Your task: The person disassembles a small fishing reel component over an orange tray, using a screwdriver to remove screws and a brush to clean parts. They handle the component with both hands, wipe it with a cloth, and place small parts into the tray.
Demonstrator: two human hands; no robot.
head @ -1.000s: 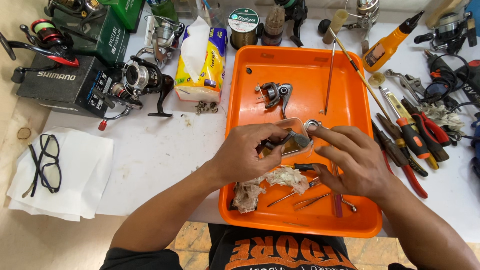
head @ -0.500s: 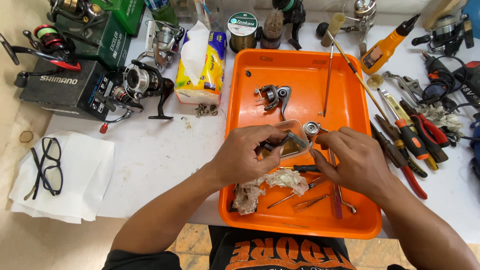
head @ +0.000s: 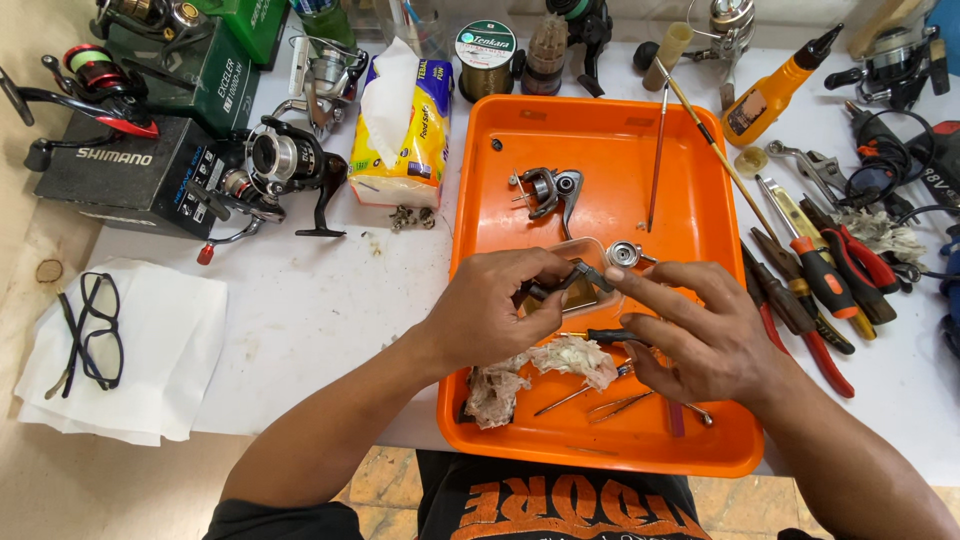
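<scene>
- The left hand (head: 490,310) hovers over the middle of the orange tray (head: 510,160), its fingers curled narrowly around a small dark metal part (head: 578,277), pinched between thumb and fingertips.
- The right hand (head: 700,330) meets it from the right, fingers half spread; its index fingertip and thumb touch the right end of the same small part. Whether it truly grips the part cannot be told.
- Under the two hands, a small clear dish (head: 590,252) sits on the tray floor, mostly hidden by the fingers.
- Just right of the dish lies a round silver piece (head: 625,253), close beside the right fingertips.
- Farther back in the tray rests a grey reel component (head: 548,190), and to its right a thin brush (head: 657,160) lies lengthwise.
- Near the person, a crumpled dirty rag (head: 560,362) lies in the tray's near left part, with a black-handled screwdriver (head: 610,336) partly under the right hand and thin metal picks (head: 600,400) beside the rag.
- To the right of the tray, on the white table (head: 330,300), lie red-handled pliers and screwdrivers (head: 820,290), and farther away an orange bottle (head: 775,90).
- To the left of the tray stand a tissue pack (head: 405,125) and a spinning reel (head: 280,170); at the near left, black glasses (head: 95,330) rest on a white cloth (head: 150,390).
</scene>
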